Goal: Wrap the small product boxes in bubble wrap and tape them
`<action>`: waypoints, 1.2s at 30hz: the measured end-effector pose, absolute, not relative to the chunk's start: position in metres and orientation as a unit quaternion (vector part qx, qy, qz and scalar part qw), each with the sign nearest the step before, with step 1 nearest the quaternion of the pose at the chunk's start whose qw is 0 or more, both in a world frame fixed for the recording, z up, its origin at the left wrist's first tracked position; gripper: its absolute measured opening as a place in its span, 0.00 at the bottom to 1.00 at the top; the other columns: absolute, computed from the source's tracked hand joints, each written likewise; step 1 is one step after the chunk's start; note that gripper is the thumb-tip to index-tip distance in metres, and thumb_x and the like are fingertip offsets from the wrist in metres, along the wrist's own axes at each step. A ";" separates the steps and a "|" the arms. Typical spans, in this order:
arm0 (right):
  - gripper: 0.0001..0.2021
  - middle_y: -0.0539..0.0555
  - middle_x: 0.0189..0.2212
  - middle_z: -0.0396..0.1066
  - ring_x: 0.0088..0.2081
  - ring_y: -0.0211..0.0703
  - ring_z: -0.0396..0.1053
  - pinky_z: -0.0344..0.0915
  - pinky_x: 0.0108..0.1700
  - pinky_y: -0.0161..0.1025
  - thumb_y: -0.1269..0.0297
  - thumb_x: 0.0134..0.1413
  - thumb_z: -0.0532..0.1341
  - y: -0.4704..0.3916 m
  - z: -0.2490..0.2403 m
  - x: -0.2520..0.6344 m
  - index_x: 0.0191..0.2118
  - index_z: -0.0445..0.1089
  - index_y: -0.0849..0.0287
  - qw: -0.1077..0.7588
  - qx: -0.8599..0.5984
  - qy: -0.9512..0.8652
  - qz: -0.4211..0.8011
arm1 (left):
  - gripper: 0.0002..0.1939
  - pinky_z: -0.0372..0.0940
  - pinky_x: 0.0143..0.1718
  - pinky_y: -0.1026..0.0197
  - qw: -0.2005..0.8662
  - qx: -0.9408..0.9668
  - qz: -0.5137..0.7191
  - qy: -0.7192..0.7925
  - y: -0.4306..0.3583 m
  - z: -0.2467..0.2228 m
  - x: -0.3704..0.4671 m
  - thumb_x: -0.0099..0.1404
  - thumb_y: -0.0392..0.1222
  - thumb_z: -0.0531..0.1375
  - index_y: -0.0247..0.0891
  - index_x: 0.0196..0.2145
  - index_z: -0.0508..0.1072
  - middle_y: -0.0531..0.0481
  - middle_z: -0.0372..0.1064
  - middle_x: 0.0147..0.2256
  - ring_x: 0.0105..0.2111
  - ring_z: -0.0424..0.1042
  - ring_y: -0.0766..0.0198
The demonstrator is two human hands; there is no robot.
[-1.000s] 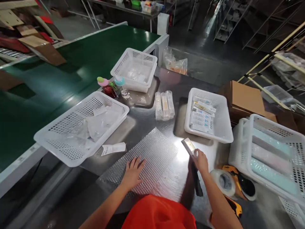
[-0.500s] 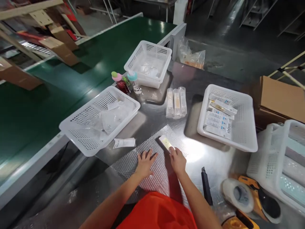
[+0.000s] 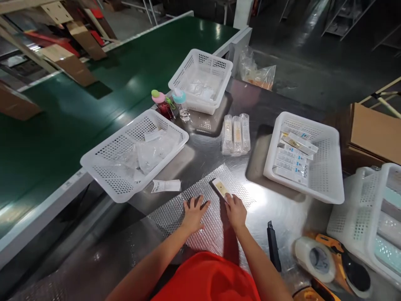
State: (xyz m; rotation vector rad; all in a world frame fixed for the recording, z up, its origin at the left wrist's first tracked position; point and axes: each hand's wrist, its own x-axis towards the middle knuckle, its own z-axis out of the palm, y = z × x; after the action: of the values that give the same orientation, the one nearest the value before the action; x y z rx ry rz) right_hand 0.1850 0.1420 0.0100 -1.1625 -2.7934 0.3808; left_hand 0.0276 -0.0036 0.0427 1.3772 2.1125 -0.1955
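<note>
A sheet of bubble wrap [image 3: 200, 209] lies on the metal table [image 3: 253, 217] in front of me. My left hand [image 3: 194, 215] rests on it with the fingers spread, holding nothing. By its near end, my right hand [image 3: 236, 210] grips a small white box [image 3: 220, 187] with a gold label, over the upper part of the wrap. Several wrapped boxes [image 3: 237, 133] stand side by side beyond it. A white paper piece [image 3: 167, 185] lies to the left of the wrap, and a black cutter knife [image 3: 273, 246] lies to the right.
White baskets stand at the left [image 3: 109, 190], the back [image 3: 216, 102] and the right [image 3: 326, 167], the right one holding small boxes. Two bottles [image 3: 163, 106] stand between the left and back baskets. A tape dispenser [image 3: 341, 259] is at lower right. A green conveyor [image 3: 134, 79] runs along the left.
The camera view has shifted slightly, so the table items appear a little further right. Both hands keep nearly the same pose on the wrap and the box.
</note>
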 end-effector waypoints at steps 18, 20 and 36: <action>0.18 0.59 0.52 0.71 0.48 0.48 0.67 0.64 0.48 0.40 0.64 0.67 0.54 0.138 0.003 0.188 0.59 0.68 0.52 0.083 -0.368 -0.922 0.088 | 0.61 0.41 0.59 0.18 0.317 0.528 -0.114 0.780 0.000 0.050 0.025 0.46 0.44 0.73 0.53 0.71 0.45 0.38 0.35 0.72 0.67 0.41 0.24; 0.18 0.59 0.51 0.71 0.47 0.48 0.68 0.64 0.47 0.40 0.64 0.66 0.55 0.137 0.004 0.188 0.58 0.68 0.52 0.074 -0.369 -0.922 0.090 | 0.60 0.39 0.58 0.17 0.323 0.523 -0.116 0.780 0.002 0.052 0.024 0.45 0.44 0.74 0.53 0.70 0.47 0.39 0.36 0.72 0.67 0.41 0.25; 0.07 0.59 0.38 0.73 0.38 0.44 0.70 0.60 0.39 0.37 0.68 0.60 0.59 0.250 0.023 0.150 0.41 0.74 0.62 0.002 -0.493 -0.855 0.161 | 0.23 0.68 0.24 0.63 0.514 0.048 0.457 0.724 0.096 0.011 0.044 0.63 0.62 0.58 0.38 0.26 0.62 0.55 0.64 0.20 0.19 0.68 0.69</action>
State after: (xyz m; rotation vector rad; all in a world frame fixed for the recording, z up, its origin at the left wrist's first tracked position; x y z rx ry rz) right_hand 0.1501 0.2502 0.0233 -1.5451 -2.6828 0.5045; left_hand 0.0445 0.0958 0.0110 0.1149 1.7415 1.0989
